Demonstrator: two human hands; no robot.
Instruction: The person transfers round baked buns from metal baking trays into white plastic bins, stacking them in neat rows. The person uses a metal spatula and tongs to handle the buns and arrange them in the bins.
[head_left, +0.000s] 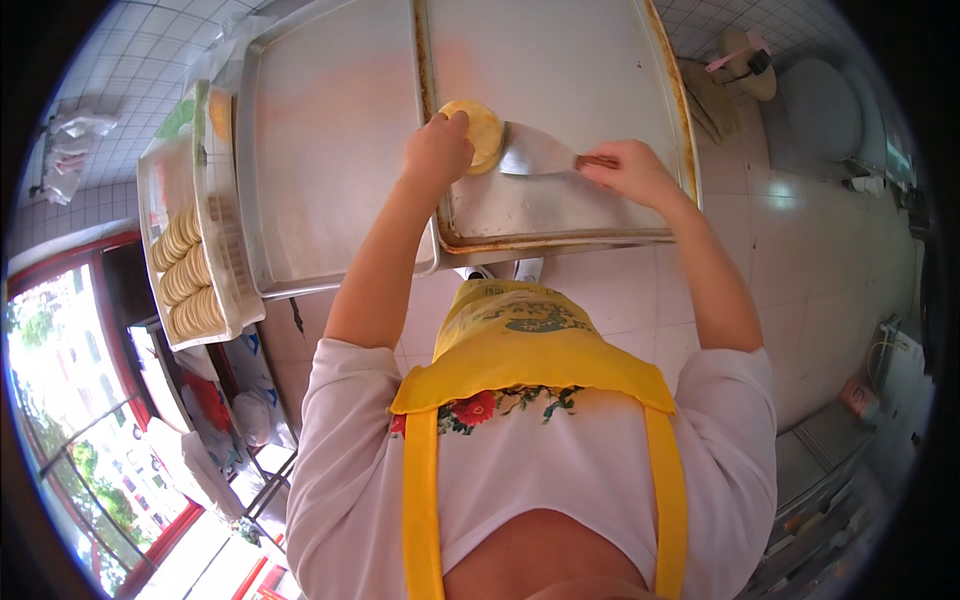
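My left hand (442, 148) has its fingers over the left side of a round, pale yellow flatbread (487, 133), and part of the bread is hidden beneath them. A second edge shows under it, so it may be a stack. The bread is over the near left corner of a metal baking tray (570, 67) with a browned rim. In my right hand (628, 171) is the brown handle of a scraper with a wide metal blade (534, 148). The blade points left, its edge right beside the bread.
A second metal tray (330, 157) adjoins on the left. Past it stands a white plastic crate (234, 285) holding rows of round flatbreads (184, 281). Tiled floor (720, 277) lies to the right, with a large grey rounded object (817, 109) at the far right.
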